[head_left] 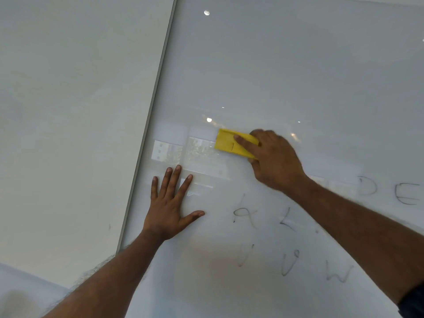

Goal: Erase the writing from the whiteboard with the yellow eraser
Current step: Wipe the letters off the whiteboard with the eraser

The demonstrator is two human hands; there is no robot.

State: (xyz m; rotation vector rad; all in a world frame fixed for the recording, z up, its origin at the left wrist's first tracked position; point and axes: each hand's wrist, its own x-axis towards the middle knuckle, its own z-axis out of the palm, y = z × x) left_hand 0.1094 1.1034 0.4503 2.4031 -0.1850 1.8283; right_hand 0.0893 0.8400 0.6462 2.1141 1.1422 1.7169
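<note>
Right hand [273,159] motion-blurred, covering right end of yellow eraser [231,143]. Faint letters [291,262] on whiteboard [298,76] smeared, partly unreadable. Right sleeve [413,301] cut by frame edge.

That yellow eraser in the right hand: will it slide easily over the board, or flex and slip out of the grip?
The yellow eraser looks like a stiff, flat block, so it probably won't flex. The whiteboard is glossy, so it should glide easily. The right hand wraps one end, index finger on top; likely light and secure.
</note>
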